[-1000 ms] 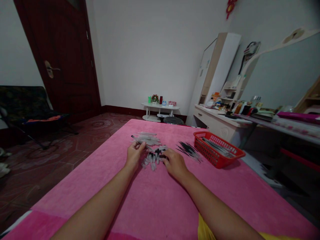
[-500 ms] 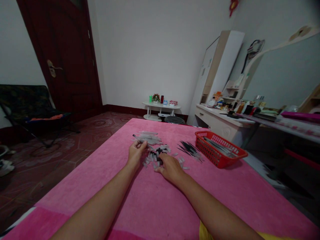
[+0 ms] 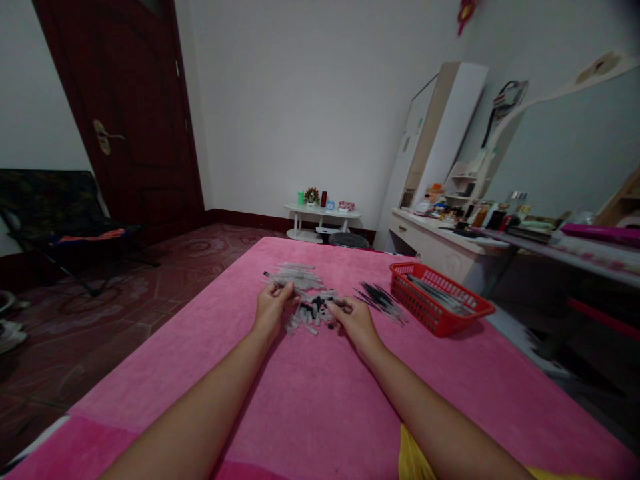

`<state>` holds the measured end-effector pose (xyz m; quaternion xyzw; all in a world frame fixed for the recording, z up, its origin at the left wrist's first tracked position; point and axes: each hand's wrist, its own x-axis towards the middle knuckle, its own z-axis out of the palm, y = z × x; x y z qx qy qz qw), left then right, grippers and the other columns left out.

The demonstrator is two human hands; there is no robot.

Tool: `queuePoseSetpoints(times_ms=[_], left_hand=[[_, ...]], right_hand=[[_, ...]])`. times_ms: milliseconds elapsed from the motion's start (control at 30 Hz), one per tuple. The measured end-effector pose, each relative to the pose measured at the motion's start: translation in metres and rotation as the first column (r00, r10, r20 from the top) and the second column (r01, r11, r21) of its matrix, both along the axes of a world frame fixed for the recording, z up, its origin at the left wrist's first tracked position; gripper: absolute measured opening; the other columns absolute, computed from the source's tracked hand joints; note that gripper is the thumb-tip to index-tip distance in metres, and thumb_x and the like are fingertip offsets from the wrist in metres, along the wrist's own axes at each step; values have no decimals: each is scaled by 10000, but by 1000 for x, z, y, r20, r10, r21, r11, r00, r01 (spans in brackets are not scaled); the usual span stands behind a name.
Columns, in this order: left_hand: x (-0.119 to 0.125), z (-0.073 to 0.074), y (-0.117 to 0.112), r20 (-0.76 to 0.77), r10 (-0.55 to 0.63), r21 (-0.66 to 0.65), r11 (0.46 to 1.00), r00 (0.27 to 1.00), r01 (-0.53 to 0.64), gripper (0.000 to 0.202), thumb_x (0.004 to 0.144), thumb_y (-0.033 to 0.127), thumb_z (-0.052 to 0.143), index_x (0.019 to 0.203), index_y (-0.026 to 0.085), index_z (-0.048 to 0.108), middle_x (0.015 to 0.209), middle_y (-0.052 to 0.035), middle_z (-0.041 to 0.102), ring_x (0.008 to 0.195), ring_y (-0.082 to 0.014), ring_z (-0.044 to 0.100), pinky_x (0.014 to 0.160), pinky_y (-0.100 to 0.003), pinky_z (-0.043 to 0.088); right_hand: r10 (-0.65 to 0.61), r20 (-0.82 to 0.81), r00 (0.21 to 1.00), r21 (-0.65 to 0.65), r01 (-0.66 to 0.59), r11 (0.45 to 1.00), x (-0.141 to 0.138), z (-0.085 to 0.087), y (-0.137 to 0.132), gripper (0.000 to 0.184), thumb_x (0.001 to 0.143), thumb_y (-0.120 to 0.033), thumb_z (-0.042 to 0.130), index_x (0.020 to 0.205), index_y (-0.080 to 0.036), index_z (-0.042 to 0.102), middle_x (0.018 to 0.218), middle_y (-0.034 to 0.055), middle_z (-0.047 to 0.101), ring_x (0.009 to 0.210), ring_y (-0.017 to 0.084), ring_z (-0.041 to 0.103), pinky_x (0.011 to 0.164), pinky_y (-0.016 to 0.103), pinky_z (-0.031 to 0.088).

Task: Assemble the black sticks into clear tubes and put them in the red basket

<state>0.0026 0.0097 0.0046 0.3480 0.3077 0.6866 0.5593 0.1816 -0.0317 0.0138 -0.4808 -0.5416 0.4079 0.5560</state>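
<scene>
Between the fingertips of my left hand is a slim clear pen, its dark end pointing to the far left. My right hand is pinched closed at the right side of a loose heap of clear and black pen caps; whatever its fingertips hold is too small to make out. Just beyond my left hand lies a stack of clear pen barrels. Several thin dark pen refills are spread to the right of my right hand.
A red plastic basket holding slender pens stands at the right of the pink-covered table. Farther right is a dresser crowded with bottles. A low white stand is against the back wall, and a folding chair is at left.
My right hand has drawn back from over the pen caps, its fingers now pinched at the heap's right side. The left hand and its pen have hardly moved.
</scene>
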Motion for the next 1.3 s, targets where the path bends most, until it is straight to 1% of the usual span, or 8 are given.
queuePoseSetpoints(times_ms=[100, 200, 567, 767, 900, 1033, 1133, 1300], left_hand=[[2, -1, 0, 18, -5, -21, 1000, 1000, 6, 456, 559, 361, 837, 859, 131, 582, 722, 0, 659, 618, -110, 660, 628, -212, 553], [5, 0, 0, 28, -24, -30, 999, 999, 25, 457, 562, 344, 837, 880, 137, 583, 748, -3, 665, 633, -111, 666, 632, -210, 555], [11, 8, -8, 41, -53, -32, 998, 998, 54, 460, 552, 334, 845, 861, 130, 572, 736, -20, 683, 637, -137, 680, 630, -231, 568], [12, 10, -9, -19, -80, -62, 995, 997, 79, 432, 566, 350, 838, 821, 124, 574, 705, -37, 683, 616, -153, 684, 586, -226, 565], [12, 11, -12, -51, -119, -71, 991, 992, 116, 414, 556, 335, 845, 803, 127, 587, 690, -40, 689, 597, -150, 675, 556, -222, 566], [13, 10, -13, -34, -134, -51, 990, 990, 132, 397, 561, 299, 847, 817, 136, 592, 704, -25, 686, 622, -144, 676, 582, -230, 578], [14, 9, -13, 8, -161, -74, 984, 987, 161, 373, 564, 263, 847, 807, 125, 600, 712, -25, 676, 648, -145, 680, 606, -227, 581], [17, 8, -14, 69, -196, -125, 971, 978, 203, 298, 591, 198, 829, 757, 122, 593, 711, -26, 666, 629, -129, 669, 630, -229, 579]], right_hand=[[-6, -214, 977, -37, -2, 999, -2, 8, -4, 367, 591, -403, 768, 815, -161, 606, 578, -18, 616, 451, 112, 552, 403, 210, 441], [19, -303, 953, -65, -41, 997, -3, 13, -8, 404, 560, -375, 794, 839, -158, 600, 678, 31, 680, 546, 133, 631, 499, 229, 518], [119, -274, 954, -111, -154, 982, -6, 12, -10, 405, 582, -393, 781, 839, -133, 607, 691, 46, 695, 540, 121, 641, 476, 190, 490], [111, -234, 966, -80, -133, 988, -5, 10, -9, 385, 605, -403, 760, 841, -142, 603, 674, 35, 685, 529, 125, 638, 466, 194, 487], [82, -149, 985, -45, -90, 995, -7, 10, -8, 343, 624, -403, 723, 819, -148, 603, 617, 15, 655, 504, 129, 621, 453, 205, 479], [10, 31, 999, 31, -11, 999, -8, 9, -7, 237, 670, -341, 655, 821, -164, 606, 664, 16, 652, 531, 146, 616, 465, 236, 487], [-95, 235, 967, 177, 54, 983, -7, 9, -7, 157, 695, -277, 626, 810, -171, 634, 738, 27, 665, 614, 156, 616, 513, 240, 488], [-136, 421, 897, 292, 7, 956, -3, 16, -13, 157, 788, -270, 542, 821, -181, 667, 719, 26, 670, 634, 156, 607, 573, 236, 470]])
